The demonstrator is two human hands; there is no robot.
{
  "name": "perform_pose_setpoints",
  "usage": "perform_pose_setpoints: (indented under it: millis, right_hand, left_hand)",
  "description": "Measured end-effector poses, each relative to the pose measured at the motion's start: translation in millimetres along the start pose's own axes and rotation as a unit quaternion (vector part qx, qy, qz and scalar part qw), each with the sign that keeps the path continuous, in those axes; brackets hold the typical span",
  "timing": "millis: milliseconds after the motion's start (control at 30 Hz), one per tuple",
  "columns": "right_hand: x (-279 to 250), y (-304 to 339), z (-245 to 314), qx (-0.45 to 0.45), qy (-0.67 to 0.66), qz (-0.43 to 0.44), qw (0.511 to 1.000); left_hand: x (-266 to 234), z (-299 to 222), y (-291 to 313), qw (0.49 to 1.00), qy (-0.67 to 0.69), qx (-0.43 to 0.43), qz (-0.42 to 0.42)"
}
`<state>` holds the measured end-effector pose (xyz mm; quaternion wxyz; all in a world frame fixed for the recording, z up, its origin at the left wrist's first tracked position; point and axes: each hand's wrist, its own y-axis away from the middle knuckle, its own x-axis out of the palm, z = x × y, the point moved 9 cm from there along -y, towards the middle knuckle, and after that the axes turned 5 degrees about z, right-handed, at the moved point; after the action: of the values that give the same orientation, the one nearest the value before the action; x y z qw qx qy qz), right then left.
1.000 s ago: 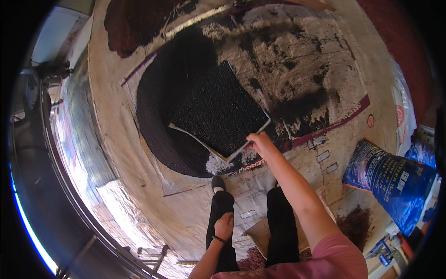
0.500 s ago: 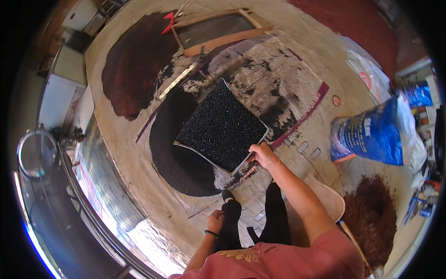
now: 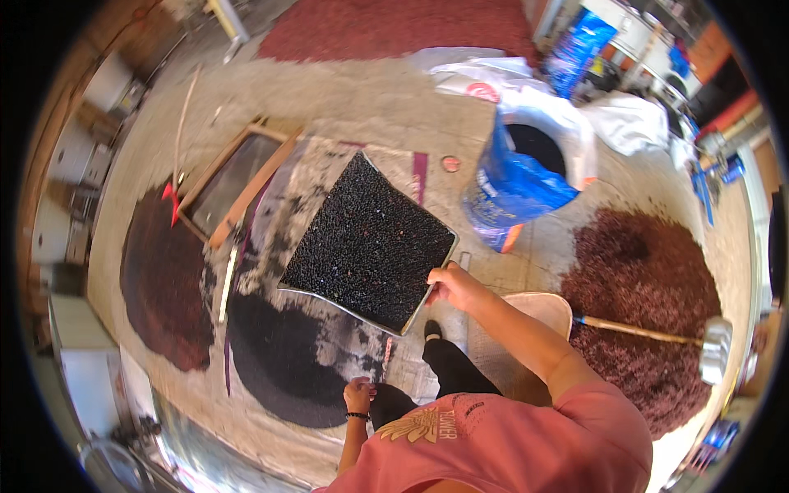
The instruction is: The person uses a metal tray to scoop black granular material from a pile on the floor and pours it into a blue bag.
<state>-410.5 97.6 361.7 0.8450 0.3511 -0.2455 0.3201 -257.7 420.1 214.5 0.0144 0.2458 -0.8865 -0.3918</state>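
Observation:
My right hand [image 3: 450,287] grips the near right edge of a square, thin-rimmed tray [image 3: 339,309]. Glossy black granules [image 3: 366,242] cover the tray from rim to rim, so its bottom is hidden. It is held up over the floor, one corner pointing away from me. My left hand [image 3: 359,396] hangs near my left thigh, fingers loosely bent and a little apart, with nothing seen in it. Below the tray, a dark heap of fine material [image 3: 283,370] lies on the floor sheet. Beyond the tray to the right stands a blue sack [image 3: 514,193], its mouth open on dark contents.
At the left, a wooden-framed screen [image 3: 255,185] lies beside a dark brown heap [image 3: 164,279]. A reddish-brown pile [image 3: 641,304] is at the right, with a long-handled tool [image 3: 637,329] across it. White bags [image 3: 633,123] lie behind the sack; reddish material [image 3: 394,29] covers the far floor.
My view has turned right, bringing the blue sack's open mouth and the right-hand pile into fuller view. The filled tray has swung round with me, still in my right hand.

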Motion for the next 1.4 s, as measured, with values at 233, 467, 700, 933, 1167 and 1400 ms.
perform_pose_setpoints:
  millis: [233, 467, 700, 933, 1167, 1400]
  right_hand:
    - [-102, 79, 122, -0.142, -0.06, -0.152, 0.976]
    - [-190, 128, 168, -0.232, -0.126, -0.285, 0.921]
    - [-236, 151, 184, -0.223, -0.147, -0.382, 0.885]
    - [-255, 145, 190, -0.193, -0.184, -0.485, 0.833]
    - [-269, 143, 223, -0.125, -0.13, -0.535, 0.825]
    - [-267, 178, 280, 0.036, 0.101, -0.622, 0.776]
  left_hand:
    - [74, -113, -74, 0.988, -0.081, 0.077, 0.104]
    - [141, -222, -162, 0.954, -0.207, 0.122, 0.181]
    - [316, -465, -165, 0.765, -0.344, 0.48, 0.258]
    - [464, -550, -139, 0.546, -0.481, 0.604, 0.326]
    - [491, -522, -152, 0.491, -0.507, 0.625, 0.333]
    - [491, -534, -146, 0.561, -0.438, 0.62, 0.33]
